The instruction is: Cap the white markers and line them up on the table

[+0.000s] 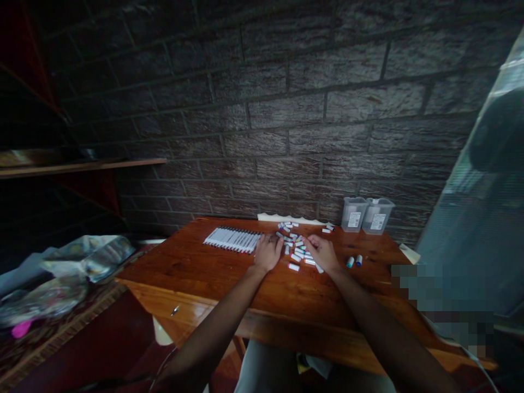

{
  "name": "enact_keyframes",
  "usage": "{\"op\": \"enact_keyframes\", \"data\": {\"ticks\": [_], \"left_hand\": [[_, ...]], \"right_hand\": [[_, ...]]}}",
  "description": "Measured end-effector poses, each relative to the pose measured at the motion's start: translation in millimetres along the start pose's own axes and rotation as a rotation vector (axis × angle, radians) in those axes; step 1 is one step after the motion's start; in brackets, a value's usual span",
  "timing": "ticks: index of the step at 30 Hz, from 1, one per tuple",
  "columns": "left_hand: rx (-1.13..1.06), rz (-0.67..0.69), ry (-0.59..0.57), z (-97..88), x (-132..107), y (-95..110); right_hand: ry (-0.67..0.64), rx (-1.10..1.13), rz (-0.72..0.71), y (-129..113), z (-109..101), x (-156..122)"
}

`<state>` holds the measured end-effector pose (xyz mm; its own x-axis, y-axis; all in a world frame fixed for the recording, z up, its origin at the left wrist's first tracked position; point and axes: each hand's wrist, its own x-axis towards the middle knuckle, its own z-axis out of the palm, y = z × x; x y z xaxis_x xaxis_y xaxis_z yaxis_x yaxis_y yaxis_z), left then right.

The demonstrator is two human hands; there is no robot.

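A row of white-barrelled markers with black ends lies side by side on the wooden table. My left hand rests palm down at the row's right end, fingers stretched forward over the tabletop. Between my two hands spreads a loose pile of short white marker caps with differently coloured ends. At the pile's right side is my right hand, its thumb and fingertips drawn together among the caps. Whatever sits between those fingertips is too small to make out.
Two clear plastic containers with labels stand at the table's back right. Two more caps lie right of my right hand. A brick wall rises behind the table. Plastic bags lie at the left.
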<state>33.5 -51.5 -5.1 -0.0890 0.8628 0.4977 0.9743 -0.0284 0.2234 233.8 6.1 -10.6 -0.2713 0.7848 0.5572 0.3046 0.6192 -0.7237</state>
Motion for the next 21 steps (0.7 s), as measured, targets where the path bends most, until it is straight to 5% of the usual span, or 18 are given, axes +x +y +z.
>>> {"op": "enact_keyframes", "data": {"ticks": [12,21], "left_hand": [[0.145,-0.152,-0.075,0.2,-2.4,2.0],[0.056,-0.089,-0.146,6.7,0.5,-3.5]], "right_hand": [[-0.027,0.012,0.028,-0.5,-3.3,0.1],[-0.025,-0.008,0.036,1.3,-3.5,0.1]]}}
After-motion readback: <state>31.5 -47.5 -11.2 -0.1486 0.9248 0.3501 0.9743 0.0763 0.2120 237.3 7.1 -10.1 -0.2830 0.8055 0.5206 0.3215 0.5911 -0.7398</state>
